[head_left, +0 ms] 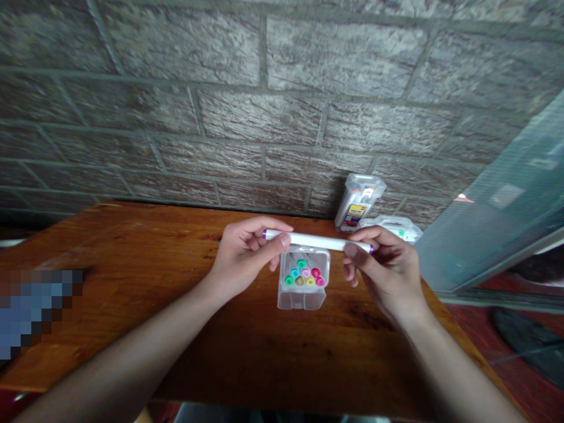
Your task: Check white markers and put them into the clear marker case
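My left hand (247, 252) and right hand (388, 271) pinched the white marker (317, 240) by its ends; a loosened pinch could drop it, toppling the marker case (303, 295) below.

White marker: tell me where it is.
Head view, centre: the white marker is held level between the left hand and right hand, just over the clear marker box.
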`<state>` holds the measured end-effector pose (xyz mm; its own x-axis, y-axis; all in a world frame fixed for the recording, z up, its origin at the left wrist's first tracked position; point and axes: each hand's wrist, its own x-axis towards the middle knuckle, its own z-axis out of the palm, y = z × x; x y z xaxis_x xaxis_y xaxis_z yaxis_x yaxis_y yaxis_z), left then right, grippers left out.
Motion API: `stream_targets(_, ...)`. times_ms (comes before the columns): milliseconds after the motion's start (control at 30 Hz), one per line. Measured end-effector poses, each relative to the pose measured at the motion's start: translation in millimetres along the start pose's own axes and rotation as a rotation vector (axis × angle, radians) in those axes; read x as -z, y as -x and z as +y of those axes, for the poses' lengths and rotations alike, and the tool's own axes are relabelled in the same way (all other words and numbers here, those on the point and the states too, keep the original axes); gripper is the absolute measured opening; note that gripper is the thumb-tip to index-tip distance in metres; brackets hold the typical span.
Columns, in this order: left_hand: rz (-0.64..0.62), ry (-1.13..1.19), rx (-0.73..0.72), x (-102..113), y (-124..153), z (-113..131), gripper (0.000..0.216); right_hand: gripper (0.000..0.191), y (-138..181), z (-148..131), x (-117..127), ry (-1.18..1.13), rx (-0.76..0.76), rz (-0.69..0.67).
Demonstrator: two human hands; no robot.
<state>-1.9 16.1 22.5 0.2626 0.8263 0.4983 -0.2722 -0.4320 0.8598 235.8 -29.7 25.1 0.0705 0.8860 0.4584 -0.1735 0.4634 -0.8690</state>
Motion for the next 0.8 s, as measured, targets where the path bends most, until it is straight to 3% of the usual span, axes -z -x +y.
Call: stream_targets(800,0.004,0.018,0.008,1.5,0.0,-0.5,0.01,0.013,-0.4,-4.5,-1.0,-0.032,-0.064,0.017)
